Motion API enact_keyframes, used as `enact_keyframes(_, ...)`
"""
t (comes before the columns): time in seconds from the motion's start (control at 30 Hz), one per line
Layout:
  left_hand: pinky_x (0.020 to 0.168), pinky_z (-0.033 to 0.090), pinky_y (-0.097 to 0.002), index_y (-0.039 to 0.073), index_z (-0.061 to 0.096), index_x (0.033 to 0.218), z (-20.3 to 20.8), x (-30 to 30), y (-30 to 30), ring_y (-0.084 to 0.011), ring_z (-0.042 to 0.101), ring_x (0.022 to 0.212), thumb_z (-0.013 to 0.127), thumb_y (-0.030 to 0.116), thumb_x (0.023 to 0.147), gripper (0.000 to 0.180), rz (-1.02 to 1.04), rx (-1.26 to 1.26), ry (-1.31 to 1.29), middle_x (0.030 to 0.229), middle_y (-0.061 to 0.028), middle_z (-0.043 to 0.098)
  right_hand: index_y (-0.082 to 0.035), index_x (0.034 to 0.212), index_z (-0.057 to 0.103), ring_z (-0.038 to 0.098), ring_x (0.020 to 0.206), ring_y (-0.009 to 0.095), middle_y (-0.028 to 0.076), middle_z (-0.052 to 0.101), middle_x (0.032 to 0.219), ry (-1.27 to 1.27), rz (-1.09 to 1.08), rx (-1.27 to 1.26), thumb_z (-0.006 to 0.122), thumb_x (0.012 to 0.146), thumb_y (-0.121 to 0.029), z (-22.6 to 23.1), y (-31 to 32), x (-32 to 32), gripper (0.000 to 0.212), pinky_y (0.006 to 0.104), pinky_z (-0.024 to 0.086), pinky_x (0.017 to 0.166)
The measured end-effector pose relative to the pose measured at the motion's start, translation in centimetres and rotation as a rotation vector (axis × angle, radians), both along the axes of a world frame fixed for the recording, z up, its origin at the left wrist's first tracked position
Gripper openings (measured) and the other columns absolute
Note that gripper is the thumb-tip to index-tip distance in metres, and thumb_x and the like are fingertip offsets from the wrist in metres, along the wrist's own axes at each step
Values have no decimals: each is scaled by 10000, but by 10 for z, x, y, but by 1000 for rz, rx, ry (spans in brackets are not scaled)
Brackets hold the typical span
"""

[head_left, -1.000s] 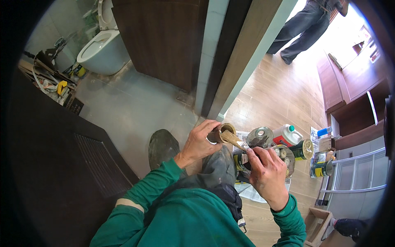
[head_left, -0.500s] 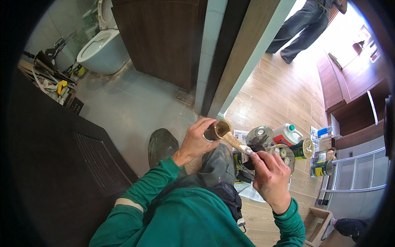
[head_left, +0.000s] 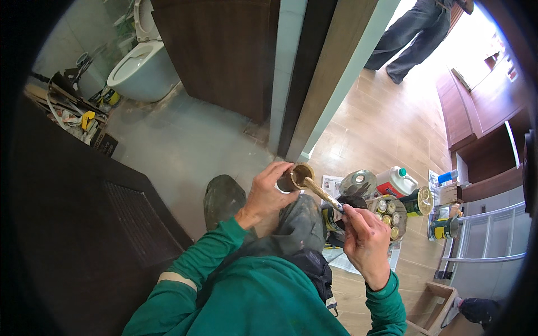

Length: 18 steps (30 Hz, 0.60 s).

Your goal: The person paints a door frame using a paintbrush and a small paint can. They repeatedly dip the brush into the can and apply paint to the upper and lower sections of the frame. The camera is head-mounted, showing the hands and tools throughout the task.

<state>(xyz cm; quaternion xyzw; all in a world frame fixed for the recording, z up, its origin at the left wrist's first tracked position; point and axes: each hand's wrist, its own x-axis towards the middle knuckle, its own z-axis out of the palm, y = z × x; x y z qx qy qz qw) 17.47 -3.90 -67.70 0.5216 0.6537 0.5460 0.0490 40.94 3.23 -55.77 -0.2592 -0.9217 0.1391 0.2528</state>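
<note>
Clock face laid over the view, 12 at top, centre near the cup [head_left: 287, 182]. Cup: brown, held just right of centre, tilted, mouth turned toward about 3 o'clock. Left hand [head_left: 264, 195]: grasping the cup from its 8 o'clock side, fingers across the top, thumb below. Right hand [head_left: 367, 238]: at 4 o'clock, thumb and fingers pinching the handle end of a brush [head_left: 324, 194]. Brush slants from the right hand up toward 10 o'clock; pale, coated bristle tip at the cup's mouth; contact with the inner wall cannot be told. Beyond the right hand, between 3 and 4 o'clock, a cluster of small cans [head_left: 388, 213]; near it a white jug [head_left: 406, 182] with green cap at 3 o'clock, and a dark green can [head_left: 413, 203] with gold top. Newspaper [head_left: 339, 261] lies at 4 to 5 o'clock on the wood-look floor [head_left: 358, 134]. Dark shoe [head_left: 223, 201] at 8 o'clock. Toilet [head_left: 147, 74] at 10 o'clock; dark louvred door [head_left: 84, 224] between 8 and 9. Another person [head_left: 412, 39], dark trousers visible, between 1 and 2 o'clock.
</note>
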Motion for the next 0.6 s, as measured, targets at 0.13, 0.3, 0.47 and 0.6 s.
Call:
enact_keyframes(0.13, 899, 584, -355, -18, 683, 1186, 1, -2, -2, -283, 712, 1036, 921, 117, 647, 604, 17, -10, 38, 1152, -143, 704, -20, 1037, 737, 687, 674, 278, 128, 703, 811, 73, -83, -148, 710, 864, 12, 3, 1, 7, 178, 354, 518, 600)
enact_keyframes(0.3, 894, 583, -363, -18, 679, 1187, 2, 1, -4, -291, 714, 1029, 921, 128, 649, 607, 11, -15, 24, 1149, -147, 705, -5, 1009, 735, 659, 600, 267, 151, 692, 785, 226, -96, -314, 715, 884, -6, -22, 3, -12, 127, 333, 508, 571)
enact_keyframes(0.47, 879, 577, -367, -24, 672, 1171, -4, -15, -12, -278, 723, 992, 933, 144, 656, 601, 158, -38, 58, 1126, -157, 707, 28, 1034, 731, 623, 617, 131, 100, 684, 729, 236, -159, -523, 696, 915, -12, -54, 3, -4, 130, 300, 494, 580)
enact_keyframes(0.6, 878, 567, -360, -19, 666, 1144, -21, -35, -29, -272, 719, 975, 926, 135, 688, 548, 310, -26, 56, 1113, -154, 702, 29, 1031, 735, 480, 544, 32, 15, 662, 739, 458, -254, -1135, 636, 984, -139, -90, 12, -1, 200, 189, 289, 473)
